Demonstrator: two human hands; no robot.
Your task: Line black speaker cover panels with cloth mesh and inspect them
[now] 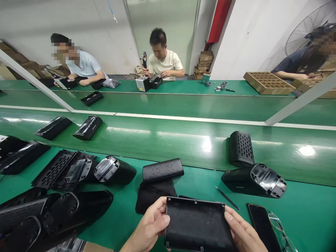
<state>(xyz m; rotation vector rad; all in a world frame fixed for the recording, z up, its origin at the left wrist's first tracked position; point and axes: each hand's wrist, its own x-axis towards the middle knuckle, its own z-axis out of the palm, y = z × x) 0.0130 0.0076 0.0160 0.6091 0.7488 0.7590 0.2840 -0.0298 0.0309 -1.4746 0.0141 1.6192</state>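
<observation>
A black plastic panel [198, 224] with small screw tabs along its edges is held between my two hands at the front of the bench. My left hand [152, 225] grips its left edge, thumb on the face. Closed on the right edge is my right hand [243, 227]. Just beyond the panel lie a black cloth [153, 196] and a black perforated cover [163, 170]. To the right of them is a thin black pen-like tool [227, 198]. A phone [262, 225] and eyeglasses [280, 227] lie beside my right hand.
Several black housings [115, 169] crowd the left of the bench. Two more housings [254, 180] [241, 148] sit at the right. A green conveyor belt [168, 140] runs across, with white frame bars [168, 116] over it. Three people work opposite, near a cardboard divider tray [269, 83].
</observation>
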